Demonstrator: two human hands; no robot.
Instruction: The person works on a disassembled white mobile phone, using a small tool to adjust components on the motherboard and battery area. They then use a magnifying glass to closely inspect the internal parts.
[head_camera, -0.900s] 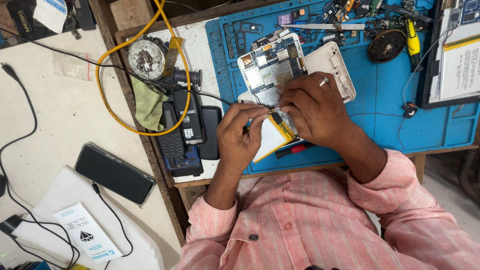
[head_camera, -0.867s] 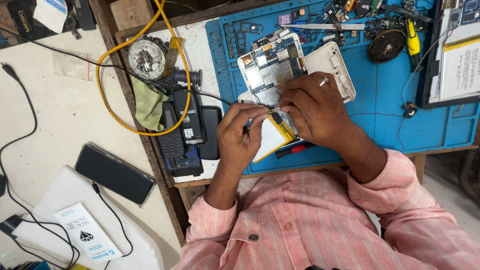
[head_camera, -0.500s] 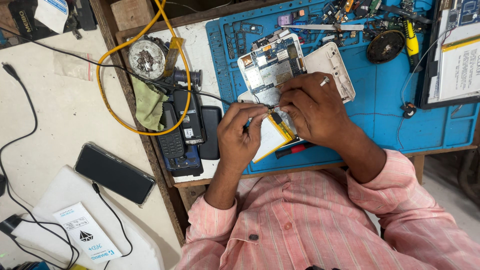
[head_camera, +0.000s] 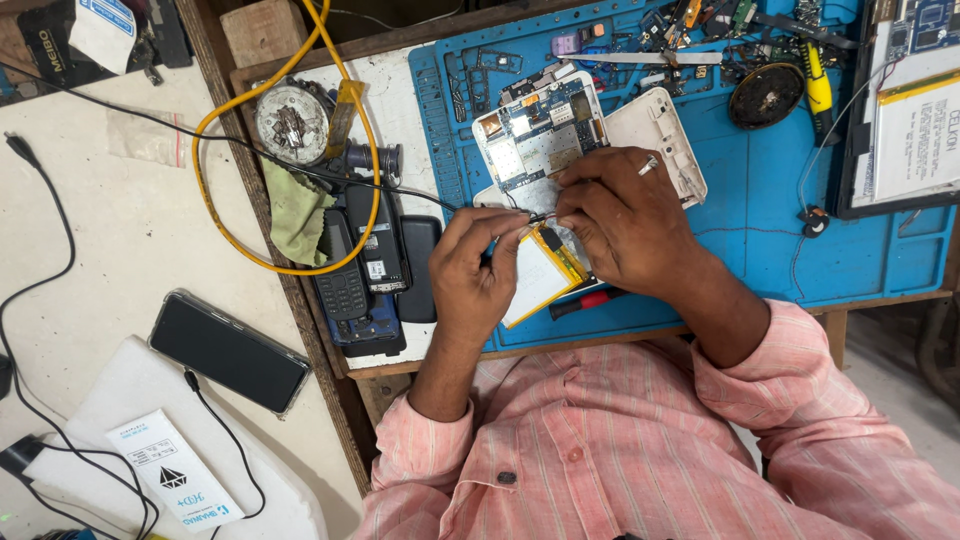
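An opened white phone with its circuit board (head_camera: 540, 140) bare lies on a blue work mat (head_camera: 860, 250). Its white back cover (head_camera: 655, 135) rests just to the right. My left hand (head_camera: 475, 270) pinches a thin black wire or probe whose tip meets the board's lower edge. My right hand (head_camera: 625, 220) is closed over the lower part of the phone, fingers pinched at the same spot. A white battery with a yellow edge (head_camera: 535, 275) sits between both hands. A red-handled tool (head_camera: 585, 303) lies under my right wrist.
Several dark phones (head_camera: 365, 265) are stacked left of the mat beside a green cloth (head_camera: 295, 215), a yellow cable loop (head_camera: 215, 215) and a round metal tin (head_camera: 288, 122). A black phone (head_camera: 228, 352) lies on the floor. Small parts and a yellow screwdriver (head_camera: 818, 85) crowd the mat's top.
Both hands stay at the phone's lower edge; only slight finger shifts show.
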